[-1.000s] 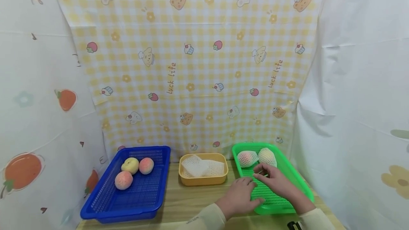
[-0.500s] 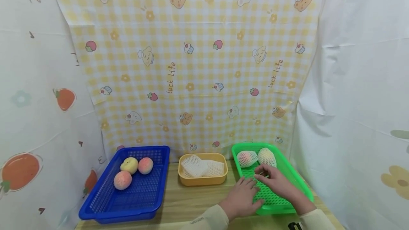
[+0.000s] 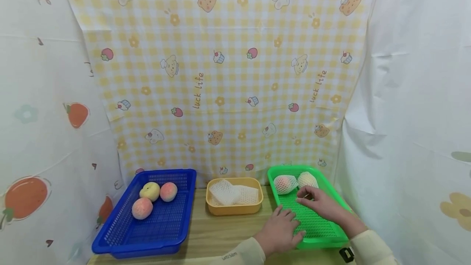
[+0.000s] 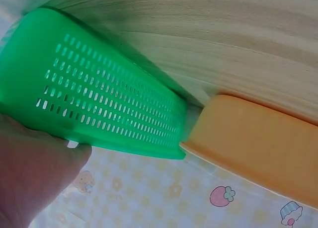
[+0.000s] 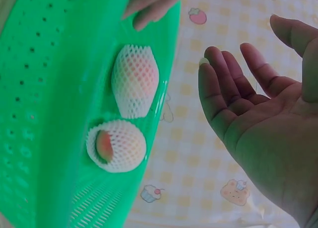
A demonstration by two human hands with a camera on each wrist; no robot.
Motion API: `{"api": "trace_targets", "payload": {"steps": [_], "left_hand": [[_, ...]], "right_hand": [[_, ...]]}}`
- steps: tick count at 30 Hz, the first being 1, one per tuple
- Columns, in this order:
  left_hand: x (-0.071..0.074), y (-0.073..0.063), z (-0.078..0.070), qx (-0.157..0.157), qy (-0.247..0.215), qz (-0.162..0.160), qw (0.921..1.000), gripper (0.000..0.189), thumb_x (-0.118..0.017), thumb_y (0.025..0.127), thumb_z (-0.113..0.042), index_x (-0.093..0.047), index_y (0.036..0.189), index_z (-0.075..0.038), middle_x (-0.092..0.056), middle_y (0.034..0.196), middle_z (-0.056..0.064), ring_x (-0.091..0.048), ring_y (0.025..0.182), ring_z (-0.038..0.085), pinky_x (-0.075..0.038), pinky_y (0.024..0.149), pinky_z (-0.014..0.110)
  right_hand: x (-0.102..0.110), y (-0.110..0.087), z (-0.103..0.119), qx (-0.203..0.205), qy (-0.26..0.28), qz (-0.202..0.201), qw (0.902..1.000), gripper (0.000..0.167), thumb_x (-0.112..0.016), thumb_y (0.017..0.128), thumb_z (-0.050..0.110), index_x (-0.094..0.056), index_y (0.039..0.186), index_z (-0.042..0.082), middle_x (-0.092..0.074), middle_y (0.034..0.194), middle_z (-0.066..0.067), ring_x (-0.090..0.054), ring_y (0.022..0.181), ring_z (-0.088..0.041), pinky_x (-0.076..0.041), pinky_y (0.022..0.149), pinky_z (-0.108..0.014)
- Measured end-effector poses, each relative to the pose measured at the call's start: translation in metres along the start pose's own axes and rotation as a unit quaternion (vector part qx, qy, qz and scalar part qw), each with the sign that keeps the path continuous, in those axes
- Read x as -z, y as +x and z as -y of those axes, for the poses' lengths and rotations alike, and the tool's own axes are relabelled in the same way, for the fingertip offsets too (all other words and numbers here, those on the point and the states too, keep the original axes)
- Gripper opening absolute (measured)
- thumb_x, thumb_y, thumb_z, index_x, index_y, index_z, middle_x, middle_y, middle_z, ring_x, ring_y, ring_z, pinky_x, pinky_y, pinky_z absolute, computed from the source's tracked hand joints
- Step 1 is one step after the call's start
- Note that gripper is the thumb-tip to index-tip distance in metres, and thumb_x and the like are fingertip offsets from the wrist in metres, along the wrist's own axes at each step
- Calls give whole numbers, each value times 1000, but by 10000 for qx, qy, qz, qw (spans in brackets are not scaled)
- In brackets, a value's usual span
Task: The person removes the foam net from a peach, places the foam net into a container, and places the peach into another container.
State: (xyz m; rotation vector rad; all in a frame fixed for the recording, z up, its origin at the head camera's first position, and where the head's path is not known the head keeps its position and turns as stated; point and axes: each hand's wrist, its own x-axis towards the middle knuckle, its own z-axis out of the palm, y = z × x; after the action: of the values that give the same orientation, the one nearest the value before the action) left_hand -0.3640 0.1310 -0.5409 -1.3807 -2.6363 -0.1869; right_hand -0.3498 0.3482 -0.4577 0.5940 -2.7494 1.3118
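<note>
My left hand (image 3: 278,230) rests at the near left rim of the green basket (image 3: 327,242), fingers relaxed over the edge. In the left wrist view that hand (image 4: 39,171) touches the basket's rim. My right hand (image 3: 324,203) hovers above the basket with loosely curved fingers and holds nothing. In the right wrist view its palm and fingers (image 5: 263,109) are bare. Two peaches in white foam nets lie at the basket's far end: the left netted peach (image 3: 285,184) and the right netted peach (image 3: 307,179), partly behind the right hand in the head view.
A yellow box (image 3: 235,209) with white foam nets (image 3: 225,192) stands in the middle. On the left, a blue basket (image 3: 165,226) holds a yellowish peach (image 3: 149,192) and two pink ones. A patterned cloth (image 3: 232,93) hangs behind, and a black object (image 3: 346,254) shows by the right sleeve.
My right hand has shifted slightly to the right and away from the left hand. The left hand stays at the basket rim, and the peaches and boxes have not moved.
</note>
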Motion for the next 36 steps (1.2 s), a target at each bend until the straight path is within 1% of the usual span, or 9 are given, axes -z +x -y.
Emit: {"api": "trace_targets", "payload": {"steps": [4,7,10,15,19,25,30,33,36], "left_hand": [[-1,0,0,-10,-63,-15,10000,58,-29,118,-58,-70,148,-30,-58,159,-7,-47,154,15,-31,131,50],[-1,0,1,-6,-78,1,10000,58,-29,118,-58,-70,148,-30,-58,160,-6,-47,154,15,-31,131,50],[-1,-1,1,6,-78,31,10000,58,-29,118,-58,-70,148,-30,-58,160,-6,-47,154,15,-31,131,50],[-3,0,1,-7,-51,21,10000,58,-28,118,-58,-70,148,-31,-58,160,-6,-46,154,14,-31,131,50],[-4,1,1,-61,-71,-35,10000,57,-29,118,-58,-70,147,-31,-60,158,-7,-47,153,14,-31,131,50],[-3,0,5,-34,-104,-77,9999,56,-29,118,-57,-72,144,-32,-62,156,-6,-49,151,15,-31,130,51],[-1,1,8,-57,-96,-21,9999,56,-30,118,-57,-72,144,-31,-62,155,-7,-50,150,14,-31,130,50],[0,2,7,-125,8,2,9999,56,-30,118,-57,-73,144,-32,-62,154,-9,-50,149,13,-32,130,49],[-3,3,6,-182,50,8,9998,56,-29,118,-57,-73,144,-33,-63,152,-11,-51,148,12,-32,130,48]], "right_hand": [[7,5,-5,-70,-272,-41,9996,26,-69,112,25,-68,122,2,-70,117,-7,-67,105,-22,-58,82,-31],[13,12,-11,-319,-429,-97,9985,28,-71,110,25,-67,121,0,-69,114,-9,-68,103,-24,-59,82,-37],[20,24,-20,-629,-908,-220,9936,34,-75,107,27,-65,122,-2,-68,113,-12,-69,103,-27,-60,82,-44],[34,47,-32,-881,-2089,-310,9735,51,-78,103,24,-60,133,-13,-69,122,-28,-69,113,-46,-60,91,-59],[38,62,-43,-1101,-2628,-291,9581,60,-78,102,21,-54,143,-16,-61,136,-40,-62,126,-57,-56,99,-65],[32,87,-61,-1301,-3186,-237,9386,66,-77,100,19,-51,150,-15,-52,143,-48,-53,133,-65,-52,104,-69],[30,106,-72,-1637,-3417,-274,9250,71,-78,101,19,-47,155,-14,-42,150,-52,-46,138,-68,-50,106,-72],[31,114,-87,-1724,-3580,-384,9169,72,-81,100,23,-49,154,-13,-43,150,-50,-48,136,-67,-51,103,-73],[29,119,-105,-1721,-3675,-473,9127,74,-85,96,23,-51,152,-11,-46,146,-48,-51,131,-66,-52,100,-75]]}}
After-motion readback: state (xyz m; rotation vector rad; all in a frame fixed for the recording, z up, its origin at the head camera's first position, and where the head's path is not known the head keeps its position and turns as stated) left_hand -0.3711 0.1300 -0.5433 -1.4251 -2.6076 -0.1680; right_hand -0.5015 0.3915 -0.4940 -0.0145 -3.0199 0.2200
